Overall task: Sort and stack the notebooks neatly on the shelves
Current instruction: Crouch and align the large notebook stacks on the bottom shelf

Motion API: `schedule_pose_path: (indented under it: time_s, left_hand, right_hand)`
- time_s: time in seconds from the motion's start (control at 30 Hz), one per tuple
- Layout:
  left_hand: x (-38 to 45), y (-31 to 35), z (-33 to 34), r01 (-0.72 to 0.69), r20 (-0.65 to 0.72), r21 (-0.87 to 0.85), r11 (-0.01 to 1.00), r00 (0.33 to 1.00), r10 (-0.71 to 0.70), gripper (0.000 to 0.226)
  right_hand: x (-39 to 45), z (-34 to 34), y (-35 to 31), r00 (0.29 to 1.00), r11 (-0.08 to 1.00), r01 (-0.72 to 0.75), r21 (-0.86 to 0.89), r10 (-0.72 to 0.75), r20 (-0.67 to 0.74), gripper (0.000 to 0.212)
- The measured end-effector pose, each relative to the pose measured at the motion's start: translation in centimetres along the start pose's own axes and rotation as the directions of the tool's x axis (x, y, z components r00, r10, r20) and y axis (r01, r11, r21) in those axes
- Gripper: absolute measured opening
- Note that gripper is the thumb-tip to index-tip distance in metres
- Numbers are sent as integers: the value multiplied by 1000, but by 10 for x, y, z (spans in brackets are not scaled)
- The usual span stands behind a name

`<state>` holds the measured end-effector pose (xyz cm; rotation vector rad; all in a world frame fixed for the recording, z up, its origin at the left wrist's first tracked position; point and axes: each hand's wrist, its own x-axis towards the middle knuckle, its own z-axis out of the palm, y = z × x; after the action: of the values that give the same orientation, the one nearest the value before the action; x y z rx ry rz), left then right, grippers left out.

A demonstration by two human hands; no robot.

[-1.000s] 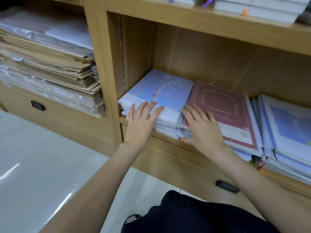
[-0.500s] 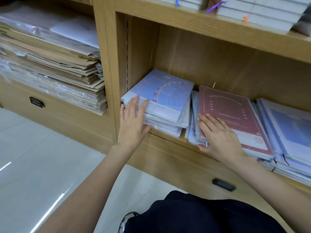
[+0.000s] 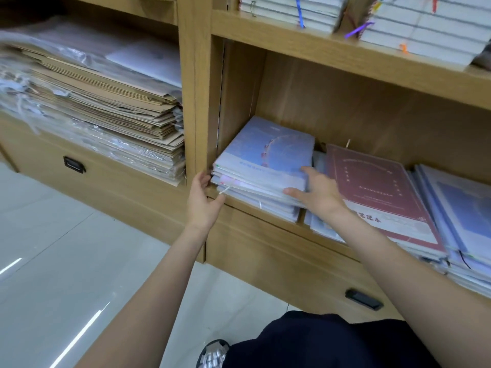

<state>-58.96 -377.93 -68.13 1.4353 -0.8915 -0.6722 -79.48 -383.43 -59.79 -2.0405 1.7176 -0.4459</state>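
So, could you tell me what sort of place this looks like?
Probably a stationery shop or stockroom: wooden shelving holds flat stacks of wrapped notebooks, a pile of brown paper bags fills the next bay, and drawers run underneath.

notebook stack (image 3: 265, 158) left of second stack (image 3: 372, 181) on shelf (image 3: 271, 224).
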Motion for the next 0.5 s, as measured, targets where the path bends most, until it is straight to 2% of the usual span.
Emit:
schedule_pose_path:
  time_s: [0.07, 0.17, 0.27, 0.33, 0.4, 0.5]
  left_hand:
    - [2, -2, -3, 13, 22, 17, 1000, 1000, -13, 62]
    - [2, -3, 2, 48, -12, 33, 998, 999, -48, 56]
    - [1, -4, 8, 51, -21, 124, 991, 999, -49, 62]
    - [3, -5, 8, 42, -19, 174, 984, 999, -40, 64]
    - [4, -5, 4, 28, -20, 201, 979, 1000, -24, 64]
    - [6, -7, -3, 13, 34, 179, 984, 999, -20, 60]
  right_hand:
    - [-1, -6, 5, 1000, 999, -19, 30, 20, -19, 71]
    - [-6, -3, 5, 990, 999, -6, 53, -2, 140, 94]
    - [-13, 15, 0, 985, 999, -19, 34, 13, 171, 109]
    - [-13, 24, -1, 995, 1000, -10, 8, 9, 102, 108]
    - [-14, 28, -1, 999, 1000, -5, 5, 4, 34, 98]
    - [-11, 29, 0, 1000, 1000, 7, -29, -7, 13, 91]
